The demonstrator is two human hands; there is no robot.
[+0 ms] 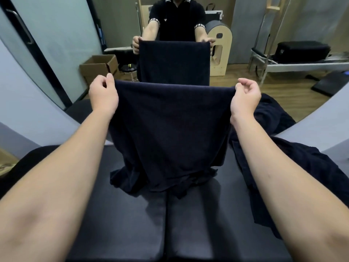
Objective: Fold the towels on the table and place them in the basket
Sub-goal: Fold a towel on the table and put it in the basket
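Towel (170, 125) in both hands' grip

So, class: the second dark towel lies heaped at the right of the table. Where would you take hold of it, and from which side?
Probably its near edge, which trails toward the front of the table as one loose strip. Come from the right with the right hand, once it lets go of the held towel. The far part is bunched, with no corner showing.
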